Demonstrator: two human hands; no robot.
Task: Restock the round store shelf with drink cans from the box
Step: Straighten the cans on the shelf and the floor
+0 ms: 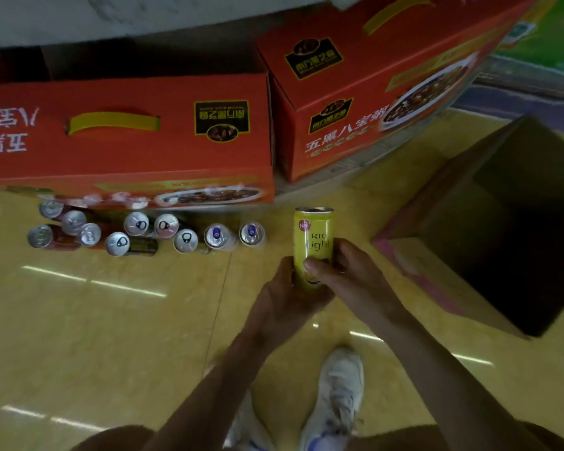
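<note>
The can point(314, 242) is standing upright between the left hand point(285, 294) and the right hand point(349, 275), both gripping its lower half. To the can's right, well apart, the open box point(437, 203) is sitting on the floor point(111, 320). To its left, a cluster of cans point(137, 232) is standing. Behind the can and leftward, a long carton point(127, 135) is lying, with a second carton point(372, 92) sitting just beside it, behind and right. Nearer than the can, a shoe point(339, 392) is resting.

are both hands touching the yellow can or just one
Touching, both hands. The head view shows the left hand curled round the bottom of the yellow can, and the right hand gripping its side with the thumb across the front.
</note>
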